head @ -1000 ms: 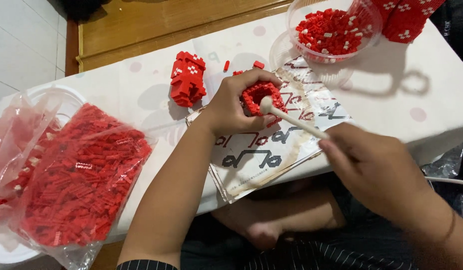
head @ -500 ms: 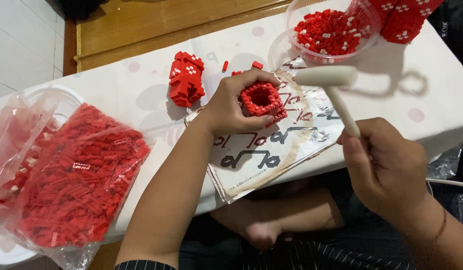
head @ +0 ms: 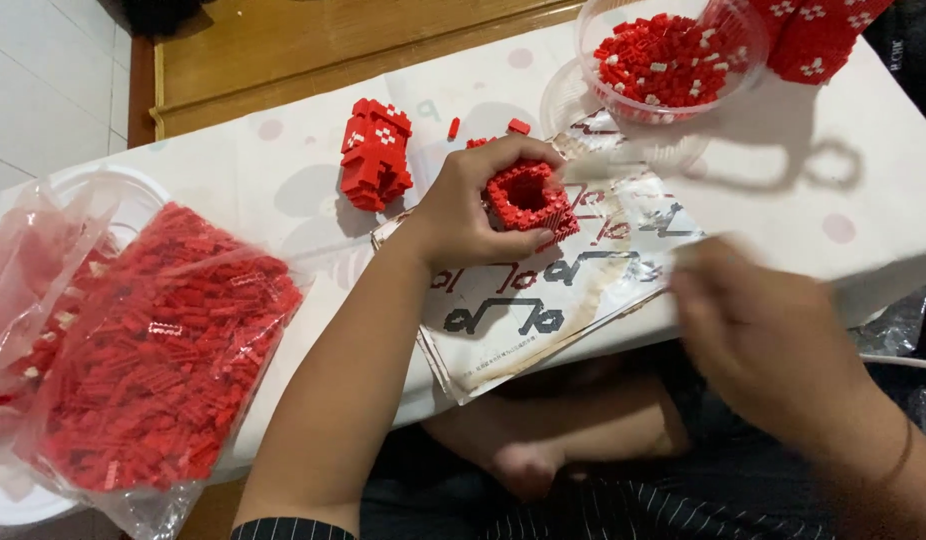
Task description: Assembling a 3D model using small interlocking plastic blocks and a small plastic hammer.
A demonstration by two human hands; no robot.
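Mallet gone, right hand blurred, 1 block cube

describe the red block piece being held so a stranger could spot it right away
Start at the white table and find the clear sleeve of printed sheets near its front edge. On its upper left corner the left hand grips a hollow square ring of red bricks. Unlike the solid finished block beside it, its middle is open.

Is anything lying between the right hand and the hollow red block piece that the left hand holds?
Nothing visible: only the flat printed sheet lies between the blurred right hand and the block piece, held in the left hand.
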